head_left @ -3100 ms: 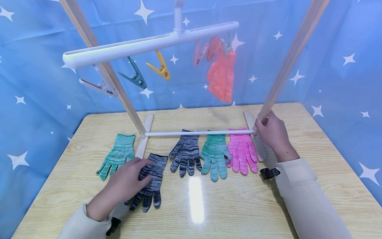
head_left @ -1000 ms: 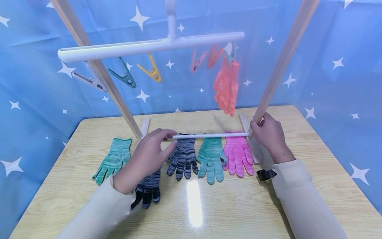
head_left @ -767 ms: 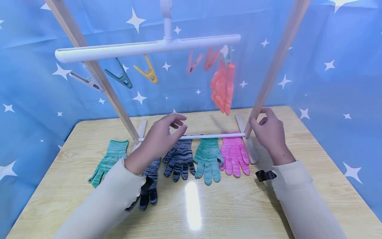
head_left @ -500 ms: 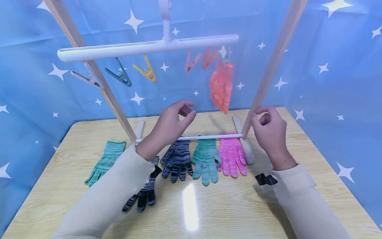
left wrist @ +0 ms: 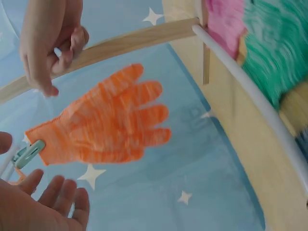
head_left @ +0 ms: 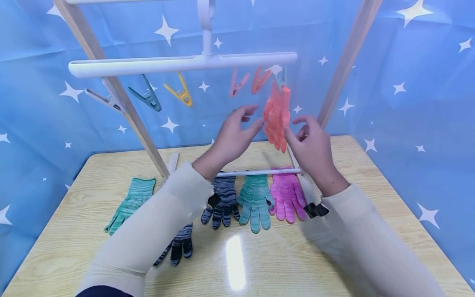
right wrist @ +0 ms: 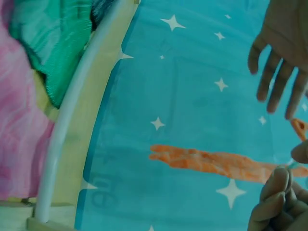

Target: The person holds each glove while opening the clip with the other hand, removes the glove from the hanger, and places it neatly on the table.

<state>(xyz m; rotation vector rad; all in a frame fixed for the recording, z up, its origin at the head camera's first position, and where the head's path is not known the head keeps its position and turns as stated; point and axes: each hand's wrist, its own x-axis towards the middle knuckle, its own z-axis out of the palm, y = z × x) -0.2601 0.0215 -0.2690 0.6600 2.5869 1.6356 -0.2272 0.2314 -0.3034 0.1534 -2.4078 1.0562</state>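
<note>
An orange knit glove [head_left: 276, 119] hangs from a pale teal clip [head_left: 281, 79] at the right end of a white hanger [head_left: 137, 65]. My left hand [head_left: 233, 136] is raised just left of the glove, fingers loosely bent and holding nothing. On the other side my right hand [head_left: 313, 150] has its thumb close to the glove's edge. In the left wrist view a gap shows between the right hand [left wrist: 53, 45] and the glove [left wrist: 110, 118], its fingers loosely curled. The left hand [left wrist: 43, 207] lies close to the clip [left wrist: 30, 153] in that view.
Pink [head_left: 287, 196], green [head_left: 256, 202] and dark grey [head_left: 224, 200] gloves lie along a white bar [head_left: 256, 173]. Another green glove [head_left: 133, 196] and a dark one [head_left: 182, 243] lie left. Wooden posts [head_left: 142, 134] flank the hanger, which carries several other clips [head_left: 182, 93].
My left hand has risen from the dark glove at the left toward the hanging orange glove. My right hand has let go of the right wooden post and moved up and left beside that glove.
</note>
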